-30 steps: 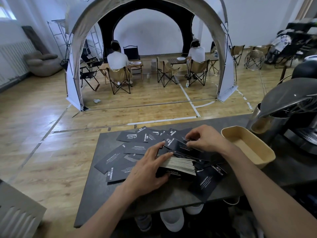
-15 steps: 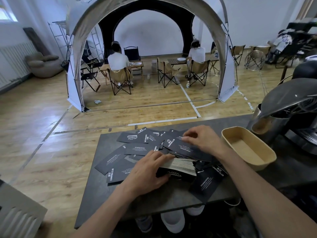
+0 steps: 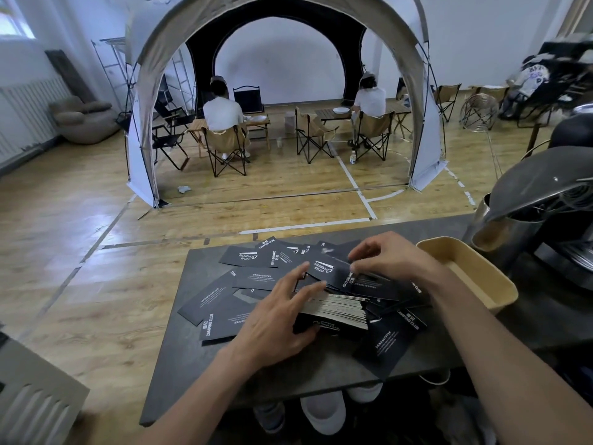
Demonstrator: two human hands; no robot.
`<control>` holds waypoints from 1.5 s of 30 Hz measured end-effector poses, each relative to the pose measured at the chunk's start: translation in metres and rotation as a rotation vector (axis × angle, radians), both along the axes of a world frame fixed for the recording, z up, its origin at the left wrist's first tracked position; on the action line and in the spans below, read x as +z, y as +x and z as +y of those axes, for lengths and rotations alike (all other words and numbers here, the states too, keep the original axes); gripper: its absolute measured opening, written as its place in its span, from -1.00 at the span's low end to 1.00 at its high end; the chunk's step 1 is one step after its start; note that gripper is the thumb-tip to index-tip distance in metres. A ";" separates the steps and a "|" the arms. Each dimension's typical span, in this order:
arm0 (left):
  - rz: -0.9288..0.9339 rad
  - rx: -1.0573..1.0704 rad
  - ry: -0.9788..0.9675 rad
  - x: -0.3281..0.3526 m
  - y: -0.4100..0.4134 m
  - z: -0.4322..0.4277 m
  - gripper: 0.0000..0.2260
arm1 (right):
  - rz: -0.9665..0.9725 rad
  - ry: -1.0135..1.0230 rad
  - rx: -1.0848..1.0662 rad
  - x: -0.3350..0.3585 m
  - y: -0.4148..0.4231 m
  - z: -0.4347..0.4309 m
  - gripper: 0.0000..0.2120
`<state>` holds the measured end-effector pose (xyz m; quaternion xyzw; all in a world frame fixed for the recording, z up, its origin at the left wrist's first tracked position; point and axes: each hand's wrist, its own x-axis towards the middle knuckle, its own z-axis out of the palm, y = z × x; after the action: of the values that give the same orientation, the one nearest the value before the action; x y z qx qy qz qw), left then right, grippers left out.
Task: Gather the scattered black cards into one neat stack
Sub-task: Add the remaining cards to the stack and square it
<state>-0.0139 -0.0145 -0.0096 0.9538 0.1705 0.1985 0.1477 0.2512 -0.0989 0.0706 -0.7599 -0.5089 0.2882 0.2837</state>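
Observation:
Black cards with white print lie scattered on the dark table (image 3: 199,380). Loose ones are spread to the left (image 3: 221,303), at the far side (image 3: 247,256) and at the near right (image 3: 385,345). A thick stack of cards (image 3: 337,311) lies in the middle, its pale edges facing me. My left hand (image 3: 279,322) holds the stack's left end, fingers on top and thumb against the near side. Just beyond it, my right hand (image 3: 391,258) pinches a black card (image 3: 324,269) by its right end, above the stack's far edge.
A tan rectangular tray (image 3: 475,277) stands right of the cards, close to my right forearm. Behind it is a dark metal machine with a steel jug (image 3: 519,216). Beyond the table's far edge are a wooden floor, a dome tent and seated people.
My right hand has drawn a logo card over the stack toward my left hand. My left hand stays on the stack, its index finger now raised.

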 end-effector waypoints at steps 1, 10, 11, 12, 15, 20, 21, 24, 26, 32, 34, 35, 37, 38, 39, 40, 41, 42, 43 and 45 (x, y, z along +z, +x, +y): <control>-0.004 0.004 -0.013 0.000 0.001 -0.001 -0.19 | 0.030 -0.057 0.082 0.002 -0.005 0.000 -0.81; 0.033 0.013 0.032 -0.001 0.003 0.004 -0.48 | -0.230 0.045 -0.044 -0.025 -0.018 0.033 -0.62; 0.031 0.015 0.034 -0.001 0.003 0.004 -0.49 | -0.340 0.007 -0.029 -0.028 -0.022 0.036 -0.48; 0.025 0.015 0.039 0.000 0.003 0.004 -0.50 | -0.388 -0.035 -0.003 -0.033 -0.026 0.040 -0.38; 0.001 0.037 0.034 0.001 0.000 0.005 -0.53 | -0.420 -0.070 -0.008 -0.041 -0.033 0.049 -0.31; 0.017 0.137 0.008 0.000 -0.012 0.018 -0.51 | -0.042 0.020 -0.205 -0.029 -0.010 0.051 -0.66; 0.033 0.144 -0.006 0.000 -0.014 0.019 -0.50 | 0.089 0.052 -0.257 -0.025 -0.006 0.048 -0.72; 0.034 0.159 -0.029 0.001 -0.014 0.018 -0.48 | 0.509 0.286 -0.372 -0.012 -0.007 0.036 -0.76; 0.015 0.161 -0.077 0.001 -0.013 0.016 -0.46 | 0.595 0.416 -0.405 -0.013 -0.013 0.026 -0.53; 0.004 0.183 -0.149 0.000 -0.014 0.015 -0.13 | 0.613 0.425 -0.234 -0.051 -0.047 0.010 -0.25; 0.000 0.186 -0.180 0.000 -0.014 0.015 -0.08 | 0.652 0.474 -0.244 -0.058 -0.056 0.007 -0.54; -0.005 0.181 -0.183 0.001 -0.014 0.016 -0.09 | 0.662 0.488 -0.279 -0.059 -0.058 0.006 -0.68; -0.022 0.173 -0.184 0.001 -0.012 0.018 -0.14 | 0.673 0.477 -0.307 -0.064 -0.060 0.008 -0.76; -0.025 0.178 -0.185 0.002 -0.011 0.019 -0.17 | 0.657 0.454 -0.294 -0.065 -0.063 0.010 -0.74; -0.019 0.183 -0.177 0.002 -0.011 0.020 -0.21 | 0.616 0.422 -0.275 -0.066 -0.065 0.012 -0.71; -0.008 0.181 -0.157 0.003 -0.011 0.020 -0.27 | 0.578 0.393 -0.260 -0.066 -0.066 0.015 -0.69; -0.006 0.172 -0.133 0.005 -0.012 0.019 -0.34 | 0.556 0.368 -0.243 -0.062 -0.067 0.018 -0.69; -0.019 0.162 -0.107 0.007 -0.013 0.019 -0.40 | 0.557 0.353 -0.223 -0.055 -0.068 0.023 -0.69; -0.043 0.159 -0.089 0.011 -0.017 0.020 -0.44 | 0.556 0.338 -0.199 -0.045 -0.066 0.029 -0.69; -0.084 0.179 -0.058 0.020 -0.031 0.026 -0.48 | 0.490 0.286 -0.138 -0.027 -0.064 0.047 -0.69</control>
<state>-0.0447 0.0116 0.0108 0.9209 0.2546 0.2455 0.1640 0.1874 -0.0515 0.0437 -0.6528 -0.4078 0.3683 0.5215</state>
